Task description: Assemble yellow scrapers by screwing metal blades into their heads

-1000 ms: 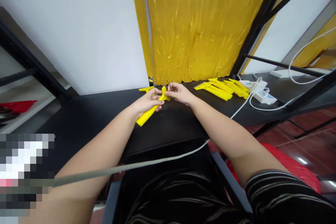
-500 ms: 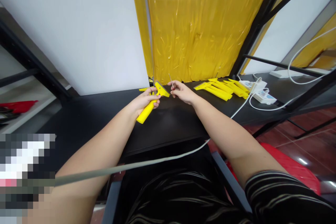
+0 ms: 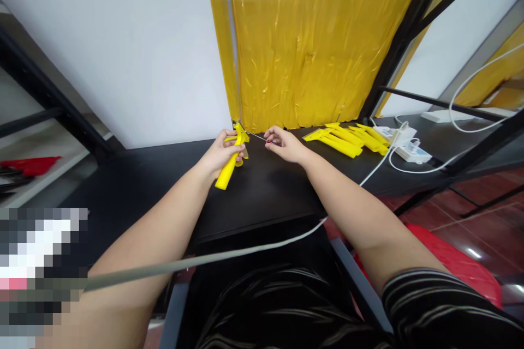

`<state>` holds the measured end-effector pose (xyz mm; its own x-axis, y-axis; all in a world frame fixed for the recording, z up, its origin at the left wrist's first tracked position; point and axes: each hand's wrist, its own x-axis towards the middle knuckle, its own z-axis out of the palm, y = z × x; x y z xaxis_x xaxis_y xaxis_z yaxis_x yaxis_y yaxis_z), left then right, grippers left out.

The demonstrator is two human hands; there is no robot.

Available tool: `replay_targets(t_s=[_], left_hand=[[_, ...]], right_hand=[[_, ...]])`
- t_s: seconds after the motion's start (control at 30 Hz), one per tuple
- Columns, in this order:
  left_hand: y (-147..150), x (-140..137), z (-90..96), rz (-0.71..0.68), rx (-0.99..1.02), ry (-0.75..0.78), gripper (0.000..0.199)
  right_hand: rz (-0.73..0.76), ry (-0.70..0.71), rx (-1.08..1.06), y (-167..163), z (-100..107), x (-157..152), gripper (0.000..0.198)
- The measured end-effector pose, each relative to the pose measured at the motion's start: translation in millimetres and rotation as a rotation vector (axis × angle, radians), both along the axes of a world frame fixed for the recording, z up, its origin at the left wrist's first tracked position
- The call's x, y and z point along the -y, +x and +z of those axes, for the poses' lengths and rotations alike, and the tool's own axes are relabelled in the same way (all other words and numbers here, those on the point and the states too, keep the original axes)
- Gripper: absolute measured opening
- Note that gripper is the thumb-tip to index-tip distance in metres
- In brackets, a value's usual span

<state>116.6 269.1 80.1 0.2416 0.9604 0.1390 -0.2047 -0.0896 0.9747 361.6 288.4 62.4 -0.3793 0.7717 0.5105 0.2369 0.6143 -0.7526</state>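
My left hand (image 3: 223, 154) is closed around a yellow scraper (image 3: 228, 173). Its handle slants down toward me, and its head is turned partly edge-on above my fingers. Between the fingertips of my right hand (image 3: 283, 144) is a small screwdriver; its thin metal shaft (image 3: 257, 137) points left, and a bit of red handle shows at my fingers. The shaft's tip is at or close to the scraper's head; contact cannot be made out. My palm and fingers hide part of each tool.
Several yellow scrapers (image 3: 344, 142) lie in a row on the black table (image 3: 262, 191), right of my hands. Beyond them is a white power strip (image 3: 411, 151) with white cables. A grey cable (image 3: 229, 254) crosses in front of me. Yellow film (image 3: 303, 65) hangs behind the table.
The scraper has been turned in my left hand, so its head is now seen more from the side. The screwdriver has swung from steep to nearly level, pointing left at the head.
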Motion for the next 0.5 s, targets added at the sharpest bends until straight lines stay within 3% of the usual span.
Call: replay_targets(t_s=[0.5], left_hand=[[3.8,7.4,2.1,-0.001,-0.026,-0.008,0.052]], right_hand=[[-0.017,0.017,0.013,-1.9,1.9,3.1,0.019]])
